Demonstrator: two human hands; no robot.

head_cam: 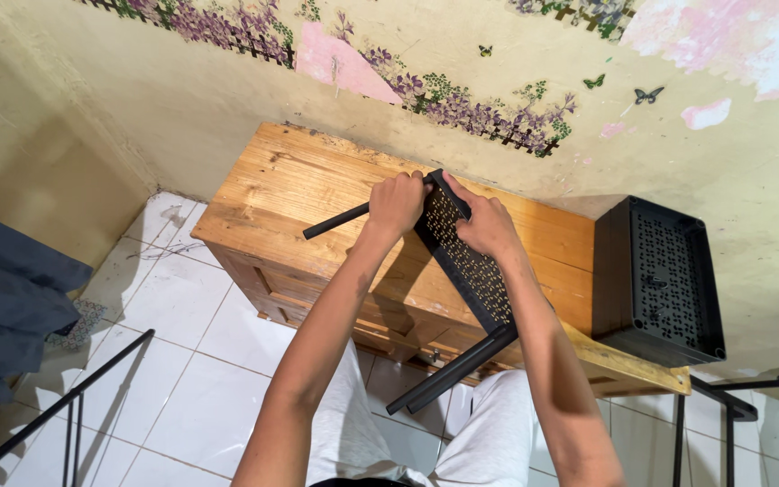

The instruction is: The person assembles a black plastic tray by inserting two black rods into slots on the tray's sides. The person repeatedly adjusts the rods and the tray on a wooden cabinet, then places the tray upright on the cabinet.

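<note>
My left hand (396,204) is closed around a black tube (335,221) where it meets the far corner of a black perforated shelf panel (466,261). My right hand (487,225) grips the same end of that panel from the right. The panel lies tilted over a wooden table (290,194), running toward me. Another black tube leg (453,370) sticks out from the panel's near corner, over my lap.
A black perforated plastic tray (660,280) rests on the table's right end against the wall. Thin black metal bars (56,410) stand on the white tiled floor at left, and dark blue cloth (2,298) hangs at the left edge. A black metal frame (723,406) stands at right.
</note>
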